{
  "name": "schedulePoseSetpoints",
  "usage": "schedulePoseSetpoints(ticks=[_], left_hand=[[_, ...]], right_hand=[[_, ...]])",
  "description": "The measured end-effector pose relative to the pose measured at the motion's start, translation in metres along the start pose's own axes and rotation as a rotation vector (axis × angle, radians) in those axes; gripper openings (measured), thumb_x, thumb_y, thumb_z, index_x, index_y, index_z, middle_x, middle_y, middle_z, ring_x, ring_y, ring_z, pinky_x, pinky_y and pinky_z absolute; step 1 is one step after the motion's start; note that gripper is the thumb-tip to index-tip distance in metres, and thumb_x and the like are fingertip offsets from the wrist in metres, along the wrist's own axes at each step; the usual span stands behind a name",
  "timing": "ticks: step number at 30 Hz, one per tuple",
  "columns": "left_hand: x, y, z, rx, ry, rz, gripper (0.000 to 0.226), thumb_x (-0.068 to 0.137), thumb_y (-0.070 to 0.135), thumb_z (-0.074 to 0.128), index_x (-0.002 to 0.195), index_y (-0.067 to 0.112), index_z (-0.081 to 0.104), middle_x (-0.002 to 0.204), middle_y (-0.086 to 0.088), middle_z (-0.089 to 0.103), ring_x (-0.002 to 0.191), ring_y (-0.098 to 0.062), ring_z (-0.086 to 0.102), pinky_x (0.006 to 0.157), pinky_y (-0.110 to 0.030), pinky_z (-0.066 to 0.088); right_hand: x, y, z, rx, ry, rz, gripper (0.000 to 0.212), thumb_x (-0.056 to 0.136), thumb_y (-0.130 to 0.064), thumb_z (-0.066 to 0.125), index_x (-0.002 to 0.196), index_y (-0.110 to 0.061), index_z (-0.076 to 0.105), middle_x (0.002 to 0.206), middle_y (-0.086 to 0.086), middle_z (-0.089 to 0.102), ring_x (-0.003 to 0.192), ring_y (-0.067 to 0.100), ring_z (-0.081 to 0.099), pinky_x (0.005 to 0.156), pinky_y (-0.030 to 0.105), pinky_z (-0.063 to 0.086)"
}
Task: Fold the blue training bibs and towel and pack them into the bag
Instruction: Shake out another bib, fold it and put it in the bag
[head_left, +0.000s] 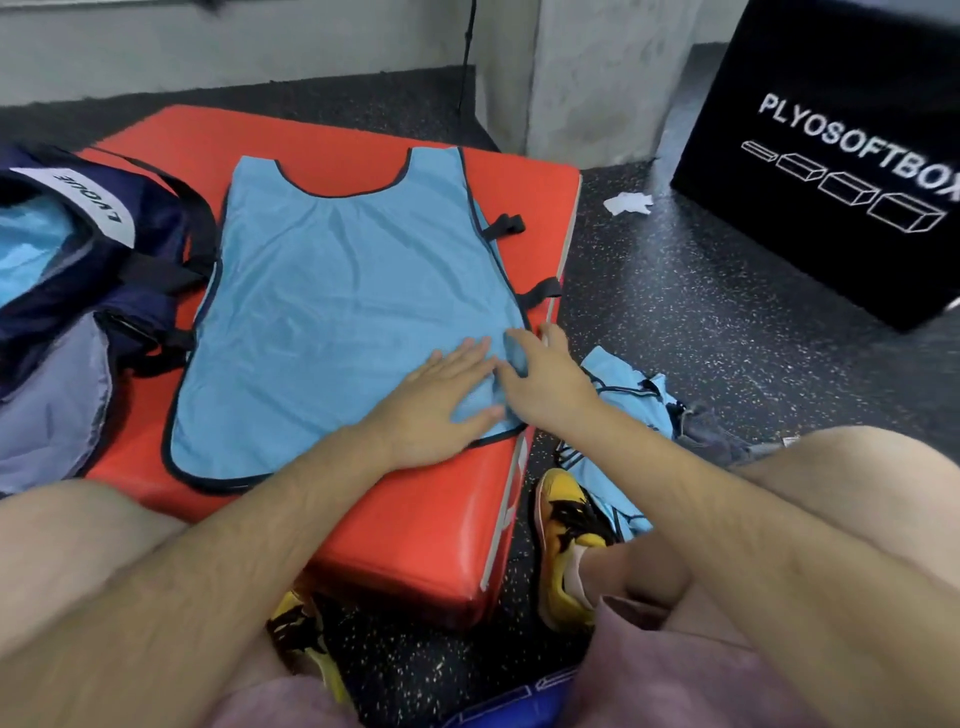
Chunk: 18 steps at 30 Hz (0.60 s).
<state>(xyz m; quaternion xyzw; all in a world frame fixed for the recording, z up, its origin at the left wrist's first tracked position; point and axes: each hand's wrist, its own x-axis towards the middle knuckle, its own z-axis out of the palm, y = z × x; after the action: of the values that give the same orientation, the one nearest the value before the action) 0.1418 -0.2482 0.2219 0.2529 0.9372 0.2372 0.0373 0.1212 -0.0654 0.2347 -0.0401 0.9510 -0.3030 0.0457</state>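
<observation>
A light blue training bib (332, 291) with dark trim lies spread flat on a red padded box (426, 540), neck opening facing away from me. My left hand (441, 400) rests flat on the bib's near right corner, fingers spread. My right hand (545, 379) sits beside it at the bib's right edge, fingers pinching a small fold of the cloth. A navy bag (104, 260) lies open at the left on the box, with light blue fabric (31, 244) inside. More blue bibs (623, 405) lie crumpled on the floor to the right of the box.
A black plyo soft box (841, 156) stands at the far right on the speckled rubber floor. A white scrap of paper (628, 202) lies near it. My knees and yellow shoes (561, 545) flank the red box. A grey cloth (711, 436) lies beside the crumpled bibs.
</observation>
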Motion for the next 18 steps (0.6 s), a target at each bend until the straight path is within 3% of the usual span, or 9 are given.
schedulePoseSetpoints(ticks=[3,5,8,11,13,14,16,18], left_hand=[[-0.001,0.007,0.009,-0.015,0.037,0.045,0.087,0.080,0.070,0.062,0.151,0.028,0.036,0.164,0.008,0.019,0.151,-0.004,0.005,0.125,-0.039,0.000],[0.000,0.008,0.011,-0.033,0.064,0.046,0.082,0.076,0.068,0.067,0.143,0.027,0.046,0.161,0.007,0.029,0.152,-0.009,0.012,0.125,-0.044,0.003],[0.001,0.012,0.011,-0.138,0.131,0.046,0.050,0.083,0.051,0.069,0.122,0.020,0.061,0.147,0.006,0.048,0.147,-0.016,0.030,0.122,-0.044,0.008],[0.003,0.016,0.009,-0.223,0.199,0.058,0.013,0.088,0.035,0.060,0.094,0.023,0.061,0.114,0.002,0.062,0.113,-0.015,0.055,0.115,-0.043,0.027],[0.004,0.020,0.005,-0.241,0.230,0.076,0.004,0.091,0.025,0.063,0.090,0.026,0.059,0.103,0.006,0.062,0.099,-0.010,0.056,0.103,-0.041,0.041],[0.004,0.021,0.004,-0.247,0.233,0.078,0.005,0.091,0.022,0.063,0.090,0.024,0.059,0.102,0.007,0.062,0.098,-0.009,0.057,0.098,-0.037,0.045],[0.002,0.021,0.002,-0.251,0.235,0.061,0.006,0.090,0.018,0.065,0.090,0.021,0.059,0.104,0.007,0.063,0.100,-0.009,0.058,0.094,-0.031,0.046],[-0.007,0.017,0.000,-0.222,0.232,0.032,0.013,0.086,0.014,0.065,0.091,0.023,0.057,0.109,0.004,0.063,0.105,-0.009,0.058,0.095,-0.028,0.044]], right_hand=[[-0.008,0.001,-0.011,0.111,0.013,0.018,0.046,0.093,-0.021,0.059,0.138,-0.021,0.051,0.138,0.001,0.034,0.112,0.018,0.056,0.082,0.017,0.040],[-0.013,0.000,-0.015,0.206,-0.004,0.031,0.041,0.089,-0.017,0.062,0.129,-0.021,0.057,0.128,-0.003,0.036,0.101,0.009,0.052,0.067,0.002,0.036],[-0.020,-0.003,-0.019,0.315,-0.024,-0.035,0.032,0.083,-0.015,0.067,0.114,-0.023,0.062,0.123,-0.006,0.036,0.109,0.002,0.046,0.075,-0.005,0.032],[-0.029,0.002,-0.021,0.242,-0.090,-0.248,0.039,0.077,-0.007,0.068,0.114,-0.020,0.062,0.140,-0.007,0.025,0.107,-0.012,0.043,0.082,0.002,0.036],[-0.031,0.011,-0.018,0.087,-0.081,-0.378,0.038,0.077,-0.006,0.065,0.113,-0.018,0.061,0.145,-0.006,0.025,0.096,-0.003,0.052,0.079,0.012,0.043],[-0.030,0.014,-0.016,0.013,-0.037,-0.429,0.032,0.080,-0.008,0.064,0.110,-0.015,0.062,0.141,-0.003,0.034,0.095,0.007,0.056,0.082,0.023,0.048],[-0.026,0.019,-0.015,-0.093,0.016,-0.495,0.015,0.087,-0.012,0.061,0.102,-0.013,0.064,0.113,0.000,0.053,0.094,0.021,0.057,0.084,0.042,0.050],[-0.023,0.023,-0.019,-0.223,0.033,-0.528,0.017,0.091,-0.023,0.050,0.098,-0.015,0.064,0.095,-0.001,0.058,0.090,0.026,0.055,0.082,0.047,0.048]])
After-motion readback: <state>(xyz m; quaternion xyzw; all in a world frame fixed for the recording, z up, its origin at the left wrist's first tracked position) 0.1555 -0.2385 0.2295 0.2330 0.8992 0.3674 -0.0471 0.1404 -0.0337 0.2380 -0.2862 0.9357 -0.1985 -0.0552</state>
